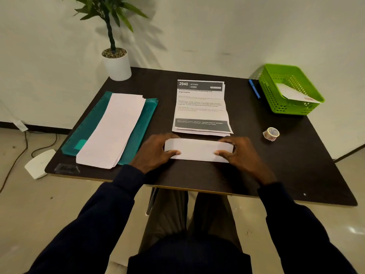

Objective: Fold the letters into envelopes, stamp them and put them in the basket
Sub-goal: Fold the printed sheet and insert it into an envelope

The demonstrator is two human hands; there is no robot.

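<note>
White letter [198, 150] lies folded into a narrow flat strip.

On the table [276, 165], a folded sheet [198, 149] lay near the front edge, with the stack of letters [201, 107] just behind it. To the left, a pile of envelopes [116, 129] lay on a folder [142, 131], and a potted plant [116, 62] stood behind them at the far corner. A tape roll [271, 133] sat to the right. Behind it, a pen [254, 89] lay just left of the basket [276, 101], which held a single envelope [294, 93].

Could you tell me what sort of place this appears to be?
Likely a small office desk set up for mailing: a dark table with stacked envelopes, printed letters, a folded letter and a green basket.
</note>
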